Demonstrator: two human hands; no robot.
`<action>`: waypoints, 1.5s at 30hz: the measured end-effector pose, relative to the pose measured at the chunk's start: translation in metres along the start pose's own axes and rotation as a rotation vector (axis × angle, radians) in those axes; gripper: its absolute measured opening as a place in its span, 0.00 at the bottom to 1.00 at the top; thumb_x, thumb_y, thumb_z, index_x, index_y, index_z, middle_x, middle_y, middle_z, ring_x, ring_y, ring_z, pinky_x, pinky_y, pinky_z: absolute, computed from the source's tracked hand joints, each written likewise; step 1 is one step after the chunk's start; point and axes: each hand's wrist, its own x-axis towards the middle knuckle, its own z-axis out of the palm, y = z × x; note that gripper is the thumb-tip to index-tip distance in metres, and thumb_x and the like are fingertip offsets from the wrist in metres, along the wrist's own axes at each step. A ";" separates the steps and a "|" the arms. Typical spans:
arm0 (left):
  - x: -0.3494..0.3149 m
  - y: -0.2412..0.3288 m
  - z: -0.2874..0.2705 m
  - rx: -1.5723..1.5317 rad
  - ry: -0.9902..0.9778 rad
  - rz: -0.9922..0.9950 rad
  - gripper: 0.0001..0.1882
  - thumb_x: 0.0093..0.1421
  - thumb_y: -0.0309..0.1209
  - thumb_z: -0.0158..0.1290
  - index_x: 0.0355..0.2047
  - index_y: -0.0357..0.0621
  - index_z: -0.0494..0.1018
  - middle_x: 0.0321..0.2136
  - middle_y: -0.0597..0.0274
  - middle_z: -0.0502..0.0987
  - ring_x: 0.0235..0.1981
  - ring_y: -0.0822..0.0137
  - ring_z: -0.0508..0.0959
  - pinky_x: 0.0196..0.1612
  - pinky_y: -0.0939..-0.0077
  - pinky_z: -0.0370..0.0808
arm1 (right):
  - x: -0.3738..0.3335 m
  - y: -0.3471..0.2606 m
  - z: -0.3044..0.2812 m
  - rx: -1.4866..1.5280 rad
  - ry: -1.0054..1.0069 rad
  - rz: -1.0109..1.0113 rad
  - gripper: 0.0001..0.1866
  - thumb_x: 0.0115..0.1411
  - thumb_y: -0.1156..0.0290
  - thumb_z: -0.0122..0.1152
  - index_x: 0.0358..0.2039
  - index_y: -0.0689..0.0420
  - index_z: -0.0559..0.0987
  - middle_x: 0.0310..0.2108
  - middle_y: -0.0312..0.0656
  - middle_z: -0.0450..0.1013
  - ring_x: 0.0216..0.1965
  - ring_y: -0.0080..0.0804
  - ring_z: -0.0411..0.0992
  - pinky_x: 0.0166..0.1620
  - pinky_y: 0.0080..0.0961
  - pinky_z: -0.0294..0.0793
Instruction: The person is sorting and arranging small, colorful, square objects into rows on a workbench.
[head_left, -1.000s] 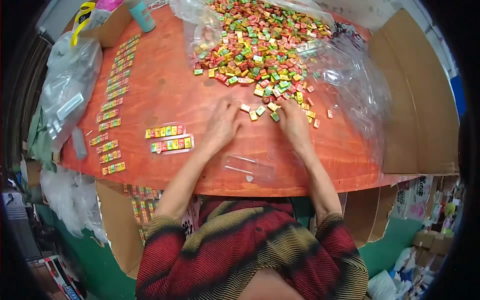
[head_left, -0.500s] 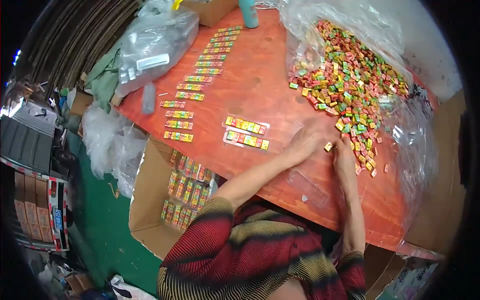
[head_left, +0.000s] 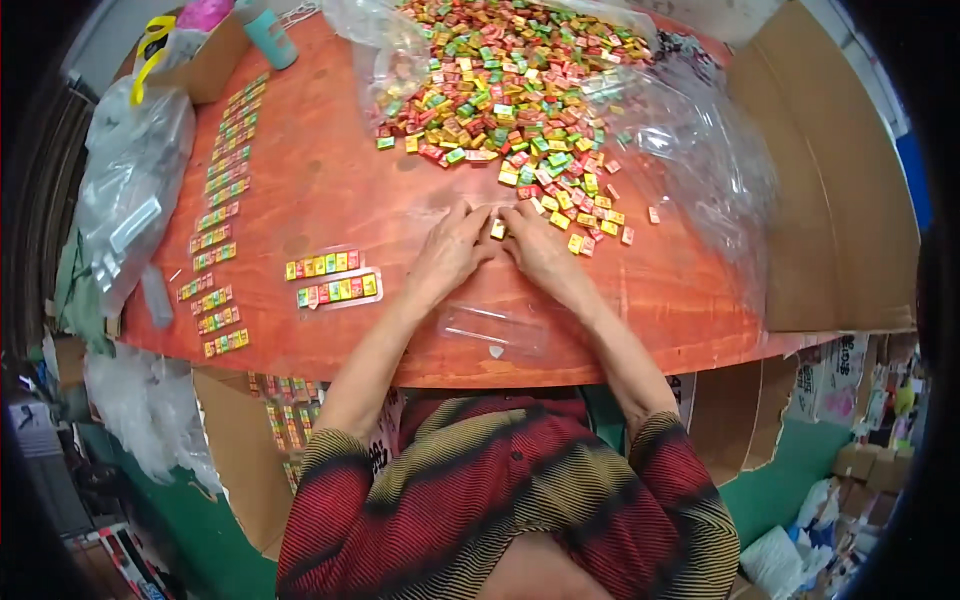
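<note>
Both of my hands meet at the middle of the red table, just below the near edge of a large heap of small coloured boxes [head_left: 500,110]. One small yellow box [head_left: 498,229] shows in the gap between them. My right hand [head_left: 545,255] has its thumb and fingertips closed at this box. From the other side my left hand [head_left: 450,252] curls its fingers close to it; whatever lies under them is hidden. Below the hands lies an unfilled clear plastic tray [head_left: 492,330]. To the left, two clear trays [head_left: 371,285] each hold a row of boxes.
Short rows of boxes [head_left: 228,342] run up the table's left side. Plastic bags [head_left: 130,190] lie at the far left; a clear sheet [head_left: 690,150] spreads right of the heap. A cardboard carton [head_left: 235,450] with packed rows stands below the table's edge; a cardboard wall [head_left: 830,190] rises at right.
The view has swung to the right, so the table sits further left. My right hand has come away from the heap's edge and closer to my left hand, with the yellow box between them.
</note>
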 end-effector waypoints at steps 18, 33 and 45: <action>0.002 -0.001 0.009 0.053 0.034 -0.050 0.19 0.46 0.20 0.55 0.41 0.37 0.68 0.32 0.51 0.68 0.35 0.53 0.70 0.38 0.65 0.68 | 0.033 0.003 -0.005 -0.367 0.384 0.109 0.09 0.50 0.72 0.56 0.28 0.64 0.71 0.27 0.52 0.69 0.27 0.47 0.71 0.27 0.38 0.71; -0.011 -0.013 -0.017 -0.016 0.016 -0.064 0.32 0.43 0.22 0.58 0.51 0.43 0.62 0.41 0.52 0.66 0.44 0.54 0.69 0.46 0.67 0.68 | 0.004 -0.013 -0.013 -0.119 0.209 -0.055 0.15 0.49 0.78 0.49 0.40 0.57 0.72 0.36 0.46 0.68 0.38 0.43 0.69 0.36 0.36 0.70; 0.005 0.009 0.004 0.057 -0.034 -0.039 0.26 0.44 0.29 0.59 0.46 0.44 0.67 0.35 0.55 0.68 0.38 0.53 0.70 0.40 0.63 0.67 | -0.015 -0.004 -0.003 -0.366 0.186 0.025 0.04 0.48 0.79 0.48 0.27 0.64 0.67 0.25 0.52 0.68 0.25 0.45 0.72 0.23 0.34 0.71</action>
